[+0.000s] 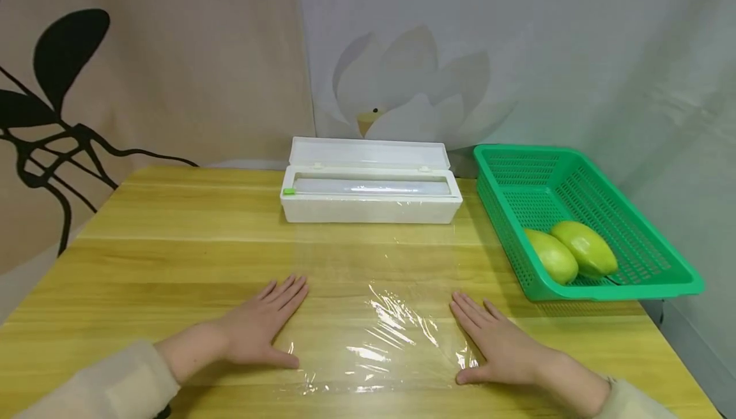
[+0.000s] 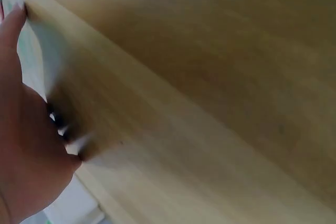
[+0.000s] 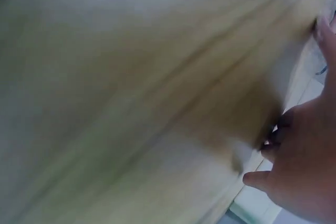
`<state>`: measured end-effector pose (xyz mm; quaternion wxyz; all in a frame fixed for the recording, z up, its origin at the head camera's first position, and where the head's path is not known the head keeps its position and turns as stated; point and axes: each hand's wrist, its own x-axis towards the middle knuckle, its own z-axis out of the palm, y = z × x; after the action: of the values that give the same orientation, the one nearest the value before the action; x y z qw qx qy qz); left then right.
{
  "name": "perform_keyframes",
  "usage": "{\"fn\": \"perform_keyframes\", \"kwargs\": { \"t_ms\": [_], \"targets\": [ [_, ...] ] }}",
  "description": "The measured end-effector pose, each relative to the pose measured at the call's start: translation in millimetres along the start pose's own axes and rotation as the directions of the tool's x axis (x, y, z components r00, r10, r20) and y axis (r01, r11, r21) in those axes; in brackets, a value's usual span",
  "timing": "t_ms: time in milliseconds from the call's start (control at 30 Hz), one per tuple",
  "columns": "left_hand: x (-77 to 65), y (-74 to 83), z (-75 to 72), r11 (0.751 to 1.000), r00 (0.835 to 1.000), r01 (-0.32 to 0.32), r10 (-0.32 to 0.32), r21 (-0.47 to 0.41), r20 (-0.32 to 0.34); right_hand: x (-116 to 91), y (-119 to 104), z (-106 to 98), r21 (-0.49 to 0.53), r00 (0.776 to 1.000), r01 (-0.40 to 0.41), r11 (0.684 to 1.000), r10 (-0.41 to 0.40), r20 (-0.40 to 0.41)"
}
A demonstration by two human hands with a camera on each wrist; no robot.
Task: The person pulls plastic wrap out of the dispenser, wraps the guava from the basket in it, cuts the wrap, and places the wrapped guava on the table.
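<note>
Yellow wood-grained tabletop (image 1: 172,246) bears clear plastic film (image 1: 391,317), spread flat before a white rectangular plastic box (image 1: 370,209). My left hand (image 1: 259,329) and right hand (image 1: 506,350) lie at the film's side edges, fingers straight, pinching nothing; uneven lifting could, I judge, wrinkle it.

Right hand (image 3: 304,153) beside a wood-grained tabletop (image 3: 152,95)
The hand fills the right edge, thumb uppermost; the tabletop, partly blurred, spans most of the view; a white box (image 3: 253,199) shows in part below the hand.
</note>
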<state>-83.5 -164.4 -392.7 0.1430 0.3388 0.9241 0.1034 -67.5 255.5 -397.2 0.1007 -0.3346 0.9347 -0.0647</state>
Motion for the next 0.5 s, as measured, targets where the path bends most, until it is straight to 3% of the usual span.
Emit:
{"fn": "perform_keyframes", "kwargs": {
  "t_ms": [300,500],
  "targets": [
    [2.0,-1.2,2.3,0.999,1.000,-0.001,0.002,-0.045,0.023,-20,12,4,-0.098,0.988,0.087,0.991,-0.098,-0.115],
    [0.7,-3.5,3.7,0.999,1.000,0.006,-0.004,-0.050,0.022,-40,8,-30,-0.107,0.973,0.100,0.989,-0.120,-0.197]
  ]
}}
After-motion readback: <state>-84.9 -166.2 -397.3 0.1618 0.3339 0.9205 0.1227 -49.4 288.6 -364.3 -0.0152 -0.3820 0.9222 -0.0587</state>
